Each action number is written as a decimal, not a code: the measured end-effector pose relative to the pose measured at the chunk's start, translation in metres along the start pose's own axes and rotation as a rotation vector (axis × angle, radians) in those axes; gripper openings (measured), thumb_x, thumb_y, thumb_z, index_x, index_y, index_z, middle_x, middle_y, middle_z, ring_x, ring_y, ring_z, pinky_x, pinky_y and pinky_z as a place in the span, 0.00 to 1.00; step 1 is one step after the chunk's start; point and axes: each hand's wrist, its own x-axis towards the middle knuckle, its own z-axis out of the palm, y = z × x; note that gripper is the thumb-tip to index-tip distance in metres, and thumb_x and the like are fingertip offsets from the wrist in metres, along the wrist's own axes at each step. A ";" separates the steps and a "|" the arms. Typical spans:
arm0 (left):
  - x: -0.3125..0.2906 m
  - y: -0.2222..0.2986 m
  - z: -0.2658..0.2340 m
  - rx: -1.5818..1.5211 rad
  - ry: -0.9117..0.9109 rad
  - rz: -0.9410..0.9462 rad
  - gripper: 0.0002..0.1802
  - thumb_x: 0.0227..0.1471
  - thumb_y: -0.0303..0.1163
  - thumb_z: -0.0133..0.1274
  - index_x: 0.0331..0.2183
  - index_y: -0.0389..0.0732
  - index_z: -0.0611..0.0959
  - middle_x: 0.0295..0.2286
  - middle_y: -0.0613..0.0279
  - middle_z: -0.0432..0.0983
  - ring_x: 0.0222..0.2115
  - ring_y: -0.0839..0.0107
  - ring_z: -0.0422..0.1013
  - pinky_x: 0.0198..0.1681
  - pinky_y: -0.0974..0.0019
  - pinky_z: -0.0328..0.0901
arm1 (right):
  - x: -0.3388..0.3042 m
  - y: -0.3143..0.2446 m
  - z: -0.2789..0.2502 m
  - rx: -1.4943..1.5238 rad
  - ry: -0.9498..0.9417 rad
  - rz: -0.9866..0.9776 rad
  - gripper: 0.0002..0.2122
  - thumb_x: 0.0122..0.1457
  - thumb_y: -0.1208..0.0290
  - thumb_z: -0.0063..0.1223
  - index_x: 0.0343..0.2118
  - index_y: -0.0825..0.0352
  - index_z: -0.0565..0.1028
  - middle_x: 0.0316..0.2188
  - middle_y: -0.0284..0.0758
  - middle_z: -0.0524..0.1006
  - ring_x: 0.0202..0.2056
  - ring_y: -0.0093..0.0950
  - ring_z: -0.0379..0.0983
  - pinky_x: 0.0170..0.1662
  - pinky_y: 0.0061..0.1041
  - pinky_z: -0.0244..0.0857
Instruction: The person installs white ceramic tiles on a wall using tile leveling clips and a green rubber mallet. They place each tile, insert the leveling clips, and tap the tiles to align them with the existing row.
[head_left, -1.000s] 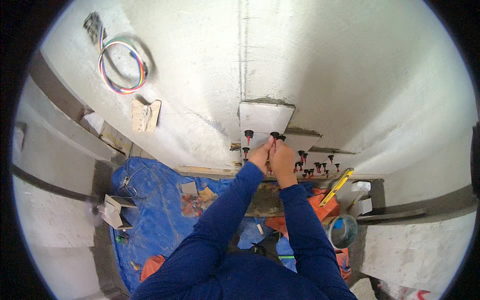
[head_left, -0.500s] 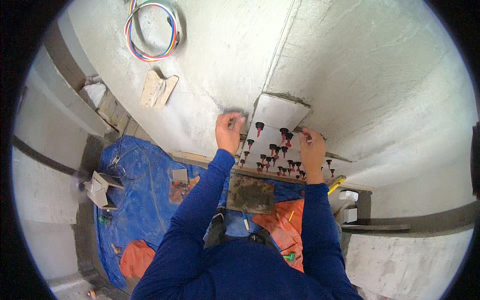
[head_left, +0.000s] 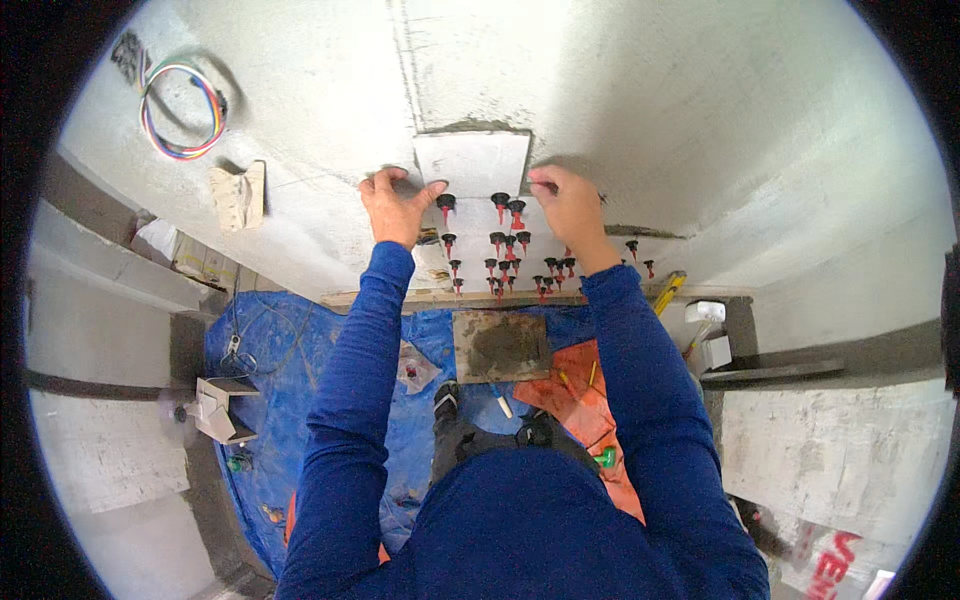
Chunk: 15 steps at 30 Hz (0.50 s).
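A white tile (head_left: 472,160) sits on the plastered wall, with wet mortar showing along its top edge. Below it, tiles (head_left: 478,222) are dotted with several black and red tile levelling spacers (head_left: 499,205). My left hand (head_left: 395,208) is at the tile's lower left corner, fingers apart and the thumb reaching to the tile beside a spacer. By the tile's right edge is my right hand (head_left: 568,205), its thumb and fingertips pressed together. Whatever those fingers hold, if anything, is hidden or too small to make out.
A coil of coloured wires (head_left: 180,110) and a torn cardboard piece (head_left: 238,195) are on the wall at left. A mortar-smeared board (head_left: 500,347) stands below the tiles. Blue sheeting (head_left: 270,345) and orange sheeting (head_left: 570,390) cover the floor. A yellow level (head_left: 671,290) leans at right.
The view has shifted, so wall and tiles appear further left and higher. Both hands have moved up toward the upper tile's sides, and my left thumb now reaches it.
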 end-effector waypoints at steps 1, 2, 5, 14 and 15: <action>0.000 0.002 0.001 0.019 0.006 0.005 0.42 0.34 0.55 0.79 0.42 0.35 0.80 0.44 0.47 0.67 0.46 0.51 0.68 0.52 0.51 0.68 | 0.003 0.000 0.000 0.008 -0.016 0.012 0.10 0.59 0.71 0.59 0.42 0.63 0.84 0.38 0.41 0.85 0.39 0.42 0.83 0.44 0.38 0.75; 0.001 0.005 0.001 0.039 0.013 0.009 0.43 0.33 0.56 0.80 0.42 0.34 0.80 0.45 0.46 0.67 0.47 0.50 0.68 0.52 0.51 0.68 | 0.004 0.000 0.000 0.015 -0.022 -0.011 0.10 0.59 0.71 0.59 0.43 0.63 0.84 0.37 0.41 0.85 0.39 0.42 0.83 0.44 0.38 0.75; 0.001 0.012 0.004 0.115 0.030 0.006 0.45 0.32 0.58 0.80 0.41 0.33 0.79 0.46 0.43 0.66 0.46 0.48 0.67 0.51 0.51 0.68 | 0.008 0.000 0.000 0.062 -0.082 0.028 0.11 0.59 0.71 0.59 0.43 0.64 0.84 0.38 0.41 0.85 0.40 0.41 0.83 0.45 0.38 0.75; 0.004 0.009 0.008 0.109 0.026 -0.021 0.44 0.30 0.54 0.81 0.40 0.35 0.78 0.47 0.41 0.65 0.50 0.43 0.65 0.53 0.47 0.67 | 0.009 -0.003 -0.001 0.116 -0.136 0.094 0.11 0.61 0.74 0.60 0.45 0.71 0.83 0.40 0.44 0.86 0.40 0.34 0.84 0.46 0.31 0.75; 0.004 0.009 0.008 0.095 0.024 -0.023 0.43 0.30 0.54 0.81 0.40 0.35 0.78 0.47 0.41 0.65 0.50 0.43 0.65 0.53 0.47 0.67 | 0.009 -0.004 -0.001 0.128 -0.142 0.097 0.11 0.61 0.74 0.60 0.45 0.71 0.83 0.41 0.44 0.86 0.40 0.34 0.84 0.46 0.30 0.75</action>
